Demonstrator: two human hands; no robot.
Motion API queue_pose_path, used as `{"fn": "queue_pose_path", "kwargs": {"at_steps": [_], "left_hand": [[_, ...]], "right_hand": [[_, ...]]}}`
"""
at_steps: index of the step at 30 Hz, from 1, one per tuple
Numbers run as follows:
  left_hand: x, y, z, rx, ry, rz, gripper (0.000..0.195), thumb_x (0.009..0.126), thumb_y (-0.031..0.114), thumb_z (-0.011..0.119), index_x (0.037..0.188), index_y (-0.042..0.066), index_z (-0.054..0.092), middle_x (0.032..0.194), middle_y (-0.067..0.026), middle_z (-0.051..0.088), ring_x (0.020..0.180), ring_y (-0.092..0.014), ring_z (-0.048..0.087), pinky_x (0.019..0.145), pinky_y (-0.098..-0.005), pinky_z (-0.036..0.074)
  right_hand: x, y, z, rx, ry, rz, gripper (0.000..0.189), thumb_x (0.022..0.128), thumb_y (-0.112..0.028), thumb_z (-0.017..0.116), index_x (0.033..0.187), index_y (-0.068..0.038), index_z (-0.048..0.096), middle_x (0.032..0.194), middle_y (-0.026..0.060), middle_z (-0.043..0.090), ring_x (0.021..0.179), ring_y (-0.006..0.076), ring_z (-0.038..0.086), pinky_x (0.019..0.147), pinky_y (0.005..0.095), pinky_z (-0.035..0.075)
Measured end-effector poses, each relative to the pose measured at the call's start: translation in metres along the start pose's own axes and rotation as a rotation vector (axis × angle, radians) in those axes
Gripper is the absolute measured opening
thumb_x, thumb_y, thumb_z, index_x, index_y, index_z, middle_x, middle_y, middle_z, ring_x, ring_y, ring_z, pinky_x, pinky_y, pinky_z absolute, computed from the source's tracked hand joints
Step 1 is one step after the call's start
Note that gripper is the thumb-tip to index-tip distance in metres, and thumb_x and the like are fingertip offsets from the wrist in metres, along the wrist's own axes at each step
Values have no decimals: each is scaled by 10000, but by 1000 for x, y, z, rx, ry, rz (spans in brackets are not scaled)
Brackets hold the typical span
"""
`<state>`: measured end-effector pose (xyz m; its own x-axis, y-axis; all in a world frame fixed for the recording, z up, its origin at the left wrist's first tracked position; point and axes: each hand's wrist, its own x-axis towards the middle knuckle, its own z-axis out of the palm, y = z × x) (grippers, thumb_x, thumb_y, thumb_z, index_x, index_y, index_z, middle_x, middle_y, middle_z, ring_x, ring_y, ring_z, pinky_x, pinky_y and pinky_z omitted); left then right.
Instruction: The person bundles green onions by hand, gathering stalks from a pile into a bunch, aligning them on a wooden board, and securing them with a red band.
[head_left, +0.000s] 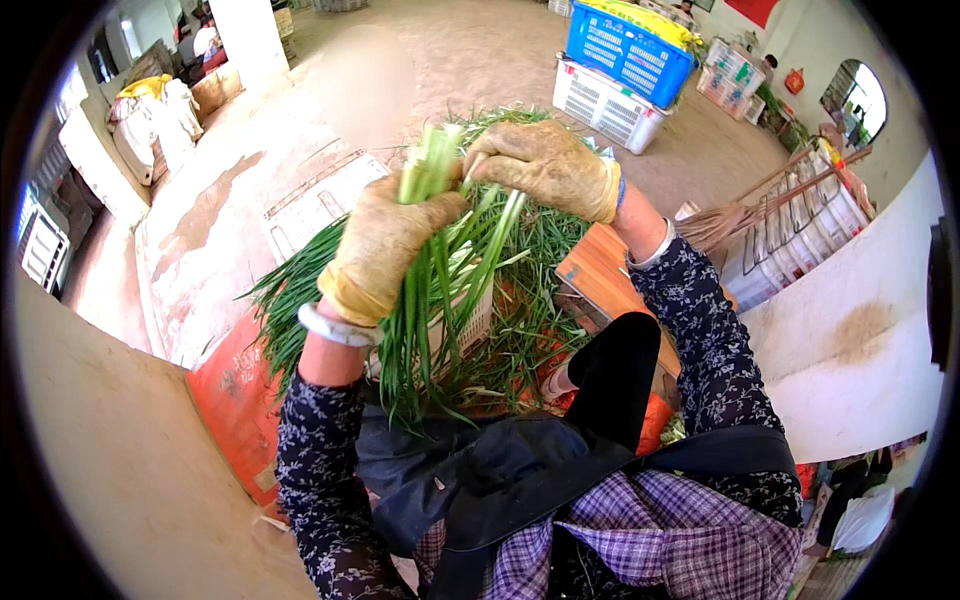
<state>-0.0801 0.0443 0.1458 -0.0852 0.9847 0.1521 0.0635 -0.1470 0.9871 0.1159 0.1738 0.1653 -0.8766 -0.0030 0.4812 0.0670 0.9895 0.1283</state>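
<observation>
My left hand (394, 240), in a stained yellowish work glove, grips a bunch of long green leafy stalks, probably garlic chives (427, 176). Their pale ends point up and away, and the leaves hang down toward my lap. Beside the bunch, my right hand (544, 165), gloved alike, pinches a thin pale stalk (468, 180) between thumb and fingers; its lower part is hard to make out. Beneath both hands stands a light plastic basket (476, 322), partly hidden by the greens. More dark green leaves (304, 281) spread out left of my left wrist.
Loose leaves and trimmings (544, 240) heap up ahead of my knee. Right of them is a wood-grain board (604, 270). A blue crate (630, 56) sits on a white crate (607, 109) farther off. A twig broom (720, 225) leans at right; pale walls flank me.
</observation>
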Motion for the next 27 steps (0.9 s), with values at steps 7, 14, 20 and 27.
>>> {"fn": "queue_pose_path", "kwargs": {"at_steps": [7,14,20,27], "left_hand": [[4,7,37,-289,-239,-63,452,845,54,676,1271,12,531,947,-110,705,850,-193,687,777,-293,560],[0,6,-17,-363,31,124,442,872,215,635,1205,-73,588,987,-165,694,881,-235,680,795,-331,562],[-57,-41,-76,-363,307,62,320,853,242,685,1059,2,643,998,-160,706,929,-266,678,829,-352,553],[-98,-126,-71,-672,311,-183,319,806,210,738,1026,4,634,814,-129,672,817,-328,677,716,-440,580]], "right_hand": [[-17,-1,3,-436,121,22,326,869,-232,663,1175,-151,589,1144,25,588,1015,187,628,718,317,560],[-12,-87,65,1285,70,774,785,833,-539,719,1360,-4,490,1260,184,616,1143,266,587,1028,380,445],[-113,-99,176,630,-1305,332,702,800,-504,705,1272,4,597,1199,199,654,1110,322,619,929,456,490],[-90,69,215,338,-393,792,333,977,-405,518,1171,-155,622,1144,91,647,1098,290,617,925,401,507]]}}
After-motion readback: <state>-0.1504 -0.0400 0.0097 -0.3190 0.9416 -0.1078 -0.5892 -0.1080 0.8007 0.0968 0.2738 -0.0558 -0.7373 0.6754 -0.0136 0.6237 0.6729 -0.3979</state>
